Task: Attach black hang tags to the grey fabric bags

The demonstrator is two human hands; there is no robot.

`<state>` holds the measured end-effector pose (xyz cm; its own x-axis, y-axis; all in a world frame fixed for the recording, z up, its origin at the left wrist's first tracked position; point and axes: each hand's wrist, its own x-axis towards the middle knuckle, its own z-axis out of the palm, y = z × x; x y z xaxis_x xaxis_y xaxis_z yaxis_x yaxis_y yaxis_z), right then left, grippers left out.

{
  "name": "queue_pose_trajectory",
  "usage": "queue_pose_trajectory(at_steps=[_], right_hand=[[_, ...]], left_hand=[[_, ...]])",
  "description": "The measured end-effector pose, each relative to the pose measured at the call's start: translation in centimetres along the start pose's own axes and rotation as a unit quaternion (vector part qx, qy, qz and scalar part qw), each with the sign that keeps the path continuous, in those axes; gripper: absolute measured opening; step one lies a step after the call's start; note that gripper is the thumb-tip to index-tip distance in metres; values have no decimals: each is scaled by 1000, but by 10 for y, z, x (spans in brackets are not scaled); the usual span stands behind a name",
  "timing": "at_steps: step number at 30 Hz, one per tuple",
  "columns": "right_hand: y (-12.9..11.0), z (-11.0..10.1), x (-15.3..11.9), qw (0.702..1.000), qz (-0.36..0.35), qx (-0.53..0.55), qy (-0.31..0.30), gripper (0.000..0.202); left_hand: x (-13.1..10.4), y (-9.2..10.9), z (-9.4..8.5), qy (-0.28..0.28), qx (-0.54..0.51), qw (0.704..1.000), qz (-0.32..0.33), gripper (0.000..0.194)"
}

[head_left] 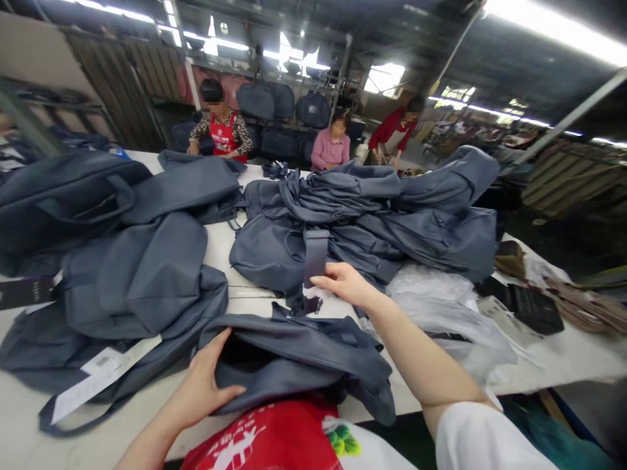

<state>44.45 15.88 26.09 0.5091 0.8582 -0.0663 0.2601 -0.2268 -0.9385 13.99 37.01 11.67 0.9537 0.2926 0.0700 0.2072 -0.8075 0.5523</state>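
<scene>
A dark blue-grey fabric bag (298, 346) lies on the table right in front of me, its mouth gaping toward the left. At that mouth, my left hand (203, 378) holds the bag's side, fingers on the upper edge and thumb spread over the lower panel. My right hand (345, 284) is raised above the far side of this bag, with thumb and fingers closed on a wide dark strap (316, 254). The strap stands upright, and something white with ragged edges shows at its lower part. Behind it lies a heap of similar bags (274, 251).
More bags (147, 274) are piled at the left, with a white paper tag (98, 378) hanging out. Clear plastic bags (441, 307) and dark cards (533, 310) lie at the right of the white table (578, 352). Several people (330, 143) work across the table.
</scene>
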Motion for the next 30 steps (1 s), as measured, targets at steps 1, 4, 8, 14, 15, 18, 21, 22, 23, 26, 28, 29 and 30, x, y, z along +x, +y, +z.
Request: queue_pose_trajectory(at_steps=[1,4,8,14,15,18,21,22,23,26,28,29,30], right_hand=[[-22,16,-2,997,-10,73,-12,35],[-70,69,-5,961,-37,250,-115,43],[-73,139,2,919,-24,294,-260,59],[0,205,13,956,-30,-20,-291,28],[8,208,14,956,-56,-86,-276,30],[18,211,14,939,-126,-191,-257,55],[18,207,18,917,-153,-237,-281,75],[18,204,20,907,-155,-251,-300,79],[19,201,24,896,-153,-261,-325,81],[24,192,33,869,-112,-252,-412,79],[26,189,36,864,-78,-229,-441,75],[27,189,37,865,-72,-223,-444,72],[26,190,36,866,-77,-224,-440,70]], left_hand=[[1,3,-1,-10,-13,1000,-12,98],[2,6,-5,-27,-63,997,-37,103],[0,0,-10,-14,-201,977,-71,93],[-18,-16,-12,-6,-454,885,-106,58],[-21,-17,-10,-4,-476,874,-97,56],[-26,-18,-3,19,-470,879,-79,52],[-29,-15,4,38,-418,905,-75,49],[-31,-14,5,41,-395,915,-72,47],[-34,-12,7,44,-371,925,-71,46],[-47,-4,11,47,-298,952,-59,47],[-56,1,12,35,-214,976,-26,54],[-60,3,13,26,-168,985,-5,60],[-64,5,13,18,-125,992,11,66]])
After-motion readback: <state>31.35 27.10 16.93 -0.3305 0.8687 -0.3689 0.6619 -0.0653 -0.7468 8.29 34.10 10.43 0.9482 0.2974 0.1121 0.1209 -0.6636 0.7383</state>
